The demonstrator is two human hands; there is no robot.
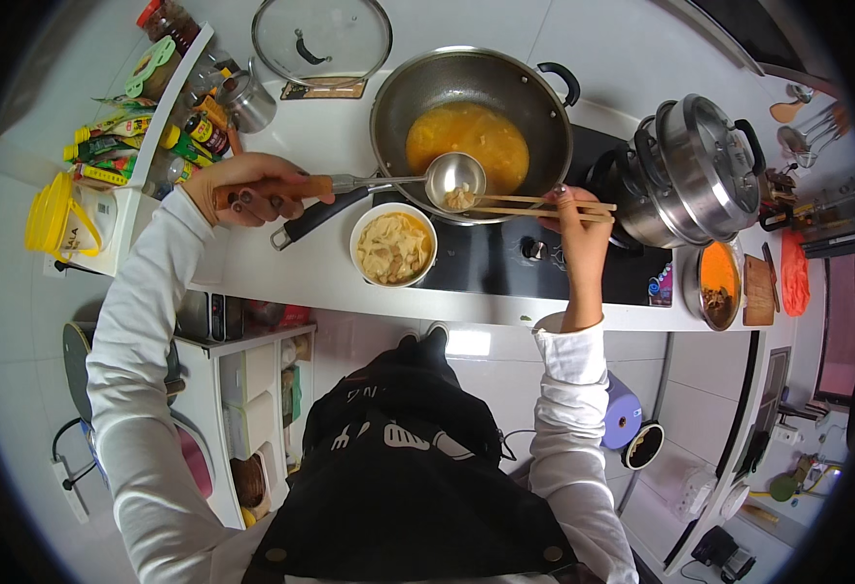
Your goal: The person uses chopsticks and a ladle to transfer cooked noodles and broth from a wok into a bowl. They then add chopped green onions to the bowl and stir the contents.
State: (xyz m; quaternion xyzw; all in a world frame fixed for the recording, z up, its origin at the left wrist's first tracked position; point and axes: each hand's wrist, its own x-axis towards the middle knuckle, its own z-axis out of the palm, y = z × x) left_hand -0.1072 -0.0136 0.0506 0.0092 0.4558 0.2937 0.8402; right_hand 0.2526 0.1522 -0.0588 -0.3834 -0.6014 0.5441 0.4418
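Note:
My left hand (256, 191) grips the wooden handle of a steel ladle (464, 169), whose bowl is over the near rim of a wok (471, 77). A small pale lump of food (460, 198) lies in the ladle. In my right hand (577, 219) is a pair of wooden chopsticks (511, 204), their tips at that lump. Orange-yellow broth (496, 135) fills the bottom of the wok. A white bowl (354, 255) holding pale, sheet-like pieces and chunks in broth stands in front of the wok, below the ladle handle.
A stacked steel steamer pot (690, 171) stands right of the wok on the black cooktop (486, 263). Farther right are a steel basin (692, 288) and a wooden cutting board (758, 292). Seasoning bottles (204, 131) crowd the left; a glass lid (347, 36) leans behind.

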